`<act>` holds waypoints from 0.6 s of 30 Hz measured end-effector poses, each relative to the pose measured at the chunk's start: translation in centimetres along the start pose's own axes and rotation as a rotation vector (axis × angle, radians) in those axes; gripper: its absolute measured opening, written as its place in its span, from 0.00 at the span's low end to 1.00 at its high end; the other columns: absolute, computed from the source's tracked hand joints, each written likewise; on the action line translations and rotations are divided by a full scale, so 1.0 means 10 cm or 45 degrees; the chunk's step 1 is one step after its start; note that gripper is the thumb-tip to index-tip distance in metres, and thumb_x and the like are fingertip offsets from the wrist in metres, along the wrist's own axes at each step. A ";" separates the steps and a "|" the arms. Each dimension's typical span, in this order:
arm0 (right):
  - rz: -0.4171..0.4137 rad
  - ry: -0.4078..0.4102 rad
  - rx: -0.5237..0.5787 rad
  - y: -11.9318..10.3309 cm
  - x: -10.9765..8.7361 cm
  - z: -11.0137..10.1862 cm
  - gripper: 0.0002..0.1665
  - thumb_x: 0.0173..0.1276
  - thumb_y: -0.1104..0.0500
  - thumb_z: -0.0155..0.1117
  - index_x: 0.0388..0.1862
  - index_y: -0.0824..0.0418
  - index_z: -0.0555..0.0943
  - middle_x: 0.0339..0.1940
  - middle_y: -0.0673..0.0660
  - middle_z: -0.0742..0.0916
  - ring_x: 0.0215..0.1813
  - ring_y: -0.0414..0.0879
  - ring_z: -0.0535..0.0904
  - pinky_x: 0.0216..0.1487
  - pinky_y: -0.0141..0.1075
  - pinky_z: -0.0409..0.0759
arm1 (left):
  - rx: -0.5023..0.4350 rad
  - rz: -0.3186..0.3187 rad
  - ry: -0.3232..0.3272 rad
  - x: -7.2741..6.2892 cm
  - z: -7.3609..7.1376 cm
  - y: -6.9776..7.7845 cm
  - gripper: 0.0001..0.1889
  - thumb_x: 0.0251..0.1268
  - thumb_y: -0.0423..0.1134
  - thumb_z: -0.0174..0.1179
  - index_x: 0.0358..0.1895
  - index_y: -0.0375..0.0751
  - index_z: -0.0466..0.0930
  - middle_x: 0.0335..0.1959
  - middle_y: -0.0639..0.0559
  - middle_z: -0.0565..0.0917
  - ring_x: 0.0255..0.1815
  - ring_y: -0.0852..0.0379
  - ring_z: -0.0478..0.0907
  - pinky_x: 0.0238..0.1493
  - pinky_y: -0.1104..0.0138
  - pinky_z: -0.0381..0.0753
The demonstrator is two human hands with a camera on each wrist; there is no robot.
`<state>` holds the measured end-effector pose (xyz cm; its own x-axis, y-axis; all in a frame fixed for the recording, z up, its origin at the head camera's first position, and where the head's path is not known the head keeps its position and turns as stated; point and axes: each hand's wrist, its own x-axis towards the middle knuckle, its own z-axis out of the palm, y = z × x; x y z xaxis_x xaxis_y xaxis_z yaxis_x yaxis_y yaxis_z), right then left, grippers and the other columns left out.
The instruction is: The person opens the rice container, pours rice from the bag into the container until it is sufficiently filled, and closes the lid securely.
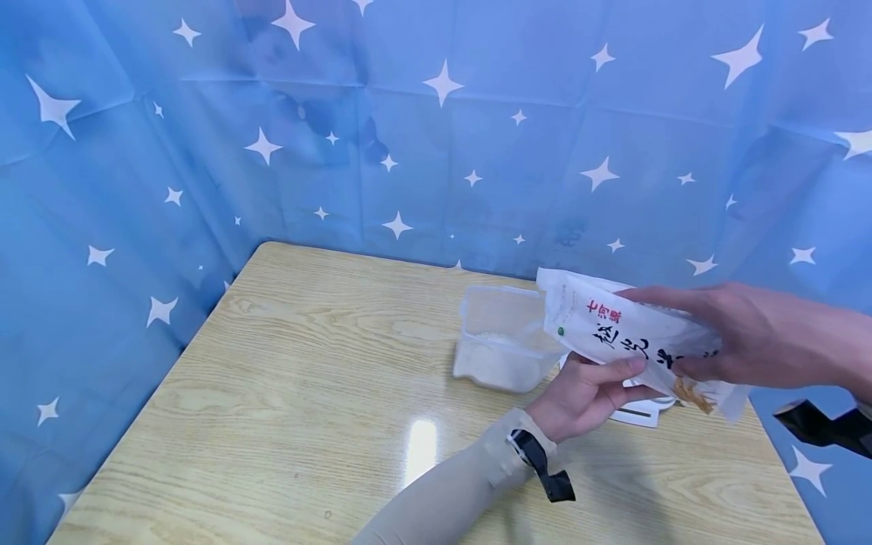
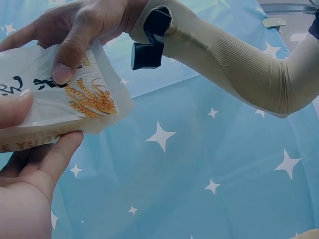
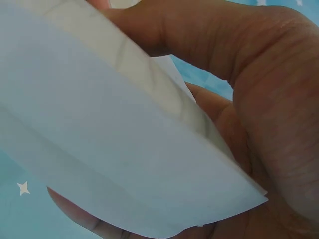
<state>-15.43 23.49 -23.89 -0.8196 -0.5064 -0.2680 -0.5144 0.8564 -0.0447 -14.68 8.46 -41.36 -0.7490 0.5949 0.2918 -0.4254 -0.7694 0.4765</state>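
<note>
A white printed rice bag (image 1: 579, 310) with dark and red characters is held tilted over the right side of the table, its left end beside the rim of a clear plastic container (image 1: 500, 306). White grains fill the lower part of that container. My left hand (image 1: 579, 397) pinches the bag's lower edge, thumb on the front and fingers underneath. With thumb and fingers on opposite sides, my right hand (image 1: 756, 333) grips the bag's right end. Golden grain ears are printed on the bag (image 2: 94, 99) in the left wrist view. In the right wrist view, the pale bag (image 3: 99, 109) hides most of the fingers.
Partly hidden below the bag, a white flat object (image 1: 636, 414) lies on the wooden table (image 1: 272, 393). A blue curtain with white stars (image 1: 409, 151) hangs along the table's back and sides. Black straps with mounts sit on both wrists.
</note>
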 end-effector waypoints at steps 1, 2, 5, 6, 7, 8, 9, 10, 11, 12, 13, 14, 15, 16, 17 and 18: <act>-0.005 0.008 -0.003 0.00 0.00 0.00 0.62 0.52 0.60 0.83 0.82 0.40 0.59 0.58 0.53 0.87 0.33 0.33 0.76 0.28 0.28 0.72 | -0.002 0.012 0.005 0.00 0.00 0.00 0.28 0.76 0.19 0.37 0.65 0.53 0.74 0.59 0.58 0.79 0.66 0.55 0.75 0.77 0.37 0.63; -0.009 0.016 -0.010 -0.01 0.00 0.00 0.62 0.52 0.60 0.83 0.82 0.40 0.59 0.58 0.53 0.87 0.32 0.32 0.76 0.28 0.28 0.73 | -0.006 0.019 0.009 0.01 -0.01 0.00 0.28 0.76 0.19 0.37 0.65 0.52 0.74 0.59 0.57 0.79 0.66 0.55 0.75 0.77 0.37 0.63; -0.017 0.026 -0.025 -0.02 0.00 -0.01 0.62 0.51 0.59 0.84 0.82 0.39 0.60 0.57 0.52 0.88 0.32 0.32 0.76 0.29 0.28 0.73 | -0.022 0.021 0.012 0.01 -0.01 -0.01 0.28 0.76 0.19 0.37 0.66 0.51 0.73 0.59 0.57 0.78 0.67 0.54 0.74 0.77 0.36 0.62; -0.019 0.027 -0.031 -0.03 0.00 -0.01 0.62 0.51 0.59 0.84 0.81 0.39 0.60 0.57 0.52 0.88 0.32 0.32 0.76 0.29 0.28 0.73 | -0.028 0.018 0.015 0.01 -0.01 -0.01 0.28 0.76 0.19 0.37 0.66 0.51 0.73 0.59 0.57 0.78 0.67 0.54 0.74 0.77 0.36 0.62; -0.023 0.030 -0.036 -0.03 0.00 -0.01 0.62 0.51 0.59 0.84 0.81 0.39 0.60 0.57 0.52 0.88 0.32 0.31 0.76 0.29 0.28 0.73 | -0.033 0.016 0.016 0.01 -0.01 -0.01 0.28 0.76 0.19 0.37 0.66 0.51 0.73 0.59 0.57 0.78 0.68 0.54 0.74 0.78 0.36 0.62; -0.024 0.030 -0.038 -0.03 0.00 -0.01 0.62 0.51 0.59 0.84 0.81 0.39 0.60 0.58 0.52 0.87 0.33 0.31 0.76 0.29 0.28 0.73 | -0.036 0.011 0.017 0.00 -0.01 0.00 0.28 0.77 0.19 0.37 0.65 0.52 0.73 0.59 0.57 0.78 0.68 0.54 0.74 0.78 0.37 0.61; -0.026 0.030 -0.039 -0.03 0.01 -0.01 0.62 0.51 0.59 0.84 0.81 0.39 0.60 0.58 0.52 0.87 0.33 0.31 0.76 0.29 0.28 0.73 | -0.040 0.009 0.019 0.00 -0.01 0.00 0.28 0.77 0.19 0.37 0.66 0.52 0.73 0.59 0.57 0.78 0.69 0.53 0.73 0.78 0.37 0.60; -0.029 0.033 -0.042 -0.03 0.01 -0.01 0.62 0.51 0.59 0.84 0.82 0.39 0.60 0.58 0.52 0.87 0.33 0.31 0.76 0.29 0.28 0.73 | -0.044 0.006 0.020 0.00 0.00 0.00 0.28 0.77 0.19 0.37 0.65 0.52 0.74 0.60 0.57 0.78 0.69 0.53 0.73 0.79 0.37 0.60; -0.028 0.029 -0.039 -0.03 0.01 -0.01 0.63 0.51 0.59 0.84 0.82 0.39 0.60 0.59 0.52 0.87 0.33 0.31 0.76 0.29 0.28 0.73 | -0.048 0.004 0.020 0.00 0.00 0.00 0.28 0.77 0.19 0.37 0.65 0.52 0.74 0.60 0.58 0.78 0.70 0.53 0.73 0.79 0.37 0.59; -0.027 0.024 -0.037 -0.04 0.01 -0.02 0.63 0.52 0.59 0.84 0.82 0.39 0.59 0.59 0.52 0.87 0.34 0.31 0.77 0.29 0.28 0.73 | -0.051 0.005 0.023 -0.01 0.00 0.01 0.28 0.77 0.19 0.37 0.65 0.52 0.74 0.60 0.57 0.78 0.70 0.53 0.73 0.79 0.37 0.59; -0.029 0.028 -0.038 -0.04 0.01 -0.02 0.63 0.51 0.59 0.84 0.82 0.39 0.60 0.59 0.52 0.87 0.34 0.31 0.77 0.29 0.28 0.73 | -0.055 0.005 0.022 -0.01 0.00 0.01 0.28 0.77 0.19 0.37 0.65 0.52 0.74 0.60 0.57 0.78 0.70 0.53 0.72 0.79 0.37 0.59; -0.027 0.025 -0.033 -0.04 0.02 -0.02 0.63 0.52 0.59 0.84 0.82 0.39 0.59 0.60 0.53 0.87 0.34 0.32 0.77 0.29 0.28 0.73 | -0.058 0.002 0.021 -0.01 0.00 0.01 0.28 0.77 0.19 0.37 0.65 0.53 0.74 0.60 0.58 0.78 0.71 0.53 0.72 0.79 0.37 0.58; -0.027 0.027 -0.033 -0.04 0.02 -0.02 0.63 0.52 0.60 0.84 0.82 0.39 0.60 0.60 0.53 0.87 0.34 0.32 0.77 0.29 0.28 0.73 | -0.060 0.006 0.024 -0.01 0.00 0.01 0.28 0.77 0.19 0.37 0.66 0.53 0.74 0.60 0.58 0.78 0.71 0.53 0.72 0.79 0.37 0.58; -0.026 0.026 -0.035 -0.04 0.02 -0.02 0.63 0.52 0.59 0.84 0.82 0.39 0.59 0.60 0.53 0.87 0.34 0.32 0.77 0.29 0.28 0.72 | -0.061 0.007 0.027 -0.01 0.00 0.01 0.28 0.77 0.19 0.37 0.66 0.53 0.74 0.60 0.58 0.78 0.71 0.52 0.72 0.79 0.37 0.58; -0.024 0.025 -0.032 -0.04 0.02 -0.03 0.63 0.52 0.59 0.83 0.82 0.39 0.59 0.59 0.53 0.87 0.34 0.32 0.77 0.28 0.28 0.72 | -0.061 0.007 0.028 -0.01 0.00 0.01 0.28 0.77 0.19 0.37 0.66 0.53 0.74 0.60 0.58 0.78 0.72 0.52 0.72 0.79 0.37 0.58; -0.027 0.032 -0.036 -0.04 0.02 -0.03 0.62 0.52 0.59 0.84 0.82 0.38 0.60 0.59 0.52 0.87 0.33 0.31 0.77 0.28 0.28 0.72 | -0.061 0.006 0.029 -0.01 0.00 0.01 0.29 0.77 0.19 0.37 0.67 0.53 0.74 0.61 0.58 0.78 0.72 0.52 0.71 0.79 0.37 0.58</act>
<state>-15.41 23.03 -23.67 -0.8144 -0.5271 -0.2428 -0.5384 0.8424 -0.0226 -14.65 8.30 -41.37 -0.7622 0.5860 0.2751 -0.4450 -0.7829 0.4349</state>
